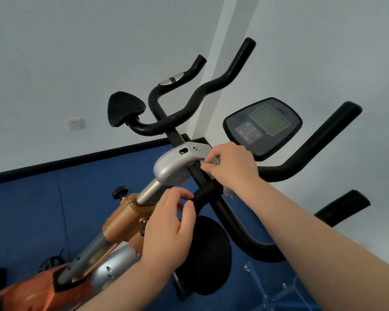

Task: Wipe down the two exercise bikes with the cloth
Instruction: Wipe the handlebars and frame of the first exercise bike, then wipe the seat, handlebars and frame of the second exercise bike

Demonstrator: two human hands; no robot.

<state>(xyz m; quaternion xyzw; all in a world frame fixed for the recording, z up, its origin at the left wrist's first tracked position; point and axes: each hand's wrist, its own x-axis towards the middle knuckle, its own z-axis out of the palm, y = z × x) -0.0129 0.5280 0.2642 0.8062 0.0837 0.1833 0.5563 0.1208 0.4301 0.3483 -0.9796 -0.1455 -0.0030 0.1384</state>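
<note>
Wiping the handlebar stem of the nearer bike

The right hand [230,168] is closed around a bunched grey cloth [211,162], pressed to the black stem just beside the silver bracket [173,164]; the left hand [169,223] pinches the foam grip [206,194] below, fingers curled narrow. Best to keep that steadying hold and wrap the cloth round the tube, turning it — the bolt holes and the bracket's underside look easy to miss. The orange bike [119,221] stands on blue floor [32,209] near the room's corner, the second bike's screen [264,126] just beyond; pale walls, one socket [74,124].
</note>
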